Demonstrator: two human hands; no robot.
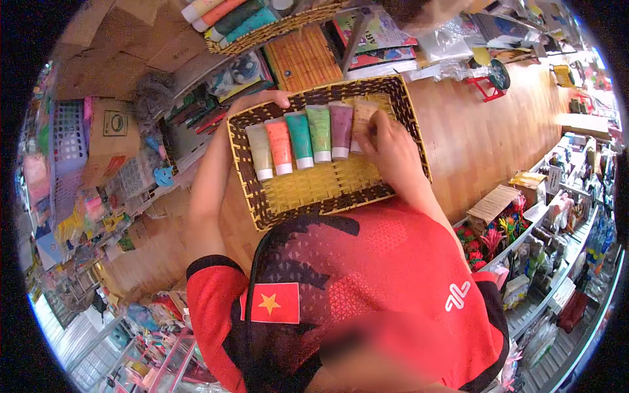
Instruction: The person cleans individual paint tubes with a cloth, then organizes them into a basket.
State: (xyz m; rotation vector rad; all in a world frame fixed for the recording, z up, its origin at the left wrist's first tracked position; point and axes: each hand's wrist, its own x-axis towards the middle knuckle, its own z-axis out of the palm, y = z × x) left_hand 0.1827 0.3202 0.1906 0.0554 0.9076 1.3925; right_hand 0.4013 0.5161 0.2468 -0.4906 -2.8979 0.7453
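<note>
A woven basket [308, 216] in yellow and dark brown is held up in front of my chest. My left hand [259, 99] is closed around its far left rim, the thumb lying over the edge. Inside lies a row of squeeze tubes with white caps: a beige tube [260, 147], an orange tube [279, 141], a teal tube [299, 136], a light green tube [319, 131] and a purple tube [341, 128]. At the right end of the row, my right hand [393, 154] pinches a tan tube [362, 118], covering part of it.
Another basket [275, 29] with coloured tubes stands on the shelf ahead, beside a wooden-patterned board [303, 57]. Cardboard boxes [114, 134] and a purple plastic crate [69, 154] are at left. Stocked shelves [557, 262] line the right, and a stool [495, 78] stands on the wooden floor.
</note>
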